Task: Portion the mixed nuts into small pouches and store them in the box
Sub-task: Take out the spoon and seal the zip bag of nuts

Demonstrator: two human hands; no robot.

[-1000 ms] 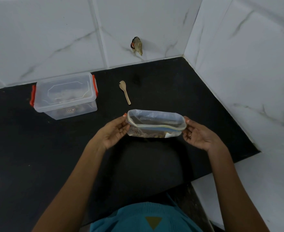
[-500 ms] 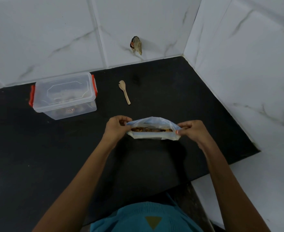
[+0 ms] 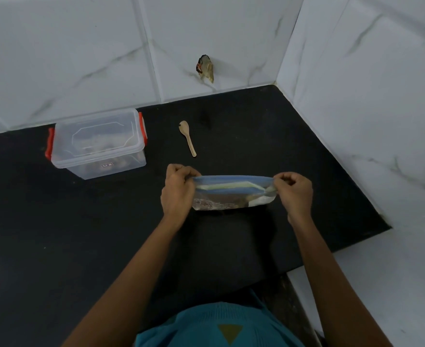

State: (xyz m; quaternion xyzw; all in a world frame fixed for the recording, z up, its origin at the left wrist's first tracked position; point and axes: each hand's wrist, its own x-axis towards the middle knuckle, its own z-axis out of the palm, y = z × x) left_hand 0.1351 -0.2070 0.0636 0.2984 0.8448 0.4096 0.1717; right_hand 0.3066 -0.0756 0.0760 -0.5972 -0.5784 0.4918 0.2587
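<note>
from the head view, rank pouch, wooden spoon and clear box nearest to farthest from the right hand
1. pouch: pinched by the right hand itself.
2. wooden spoon: farther back, to the left.
3. clear box: farthest left, lid on.

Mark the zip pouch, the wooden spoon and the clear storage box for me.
zip pouch (image 3: 231, 187): head view, middle of its coloured seal band.
wooden spoon (image 3: 189, 142): head view, midway along the handle.
clear storage box (image 3: 98, 136): head view, centre of the closed lid.

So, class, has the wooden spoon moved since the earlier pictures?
No. The wooden spoon lies at the same spot right of the box, handle toward the person.
</note>
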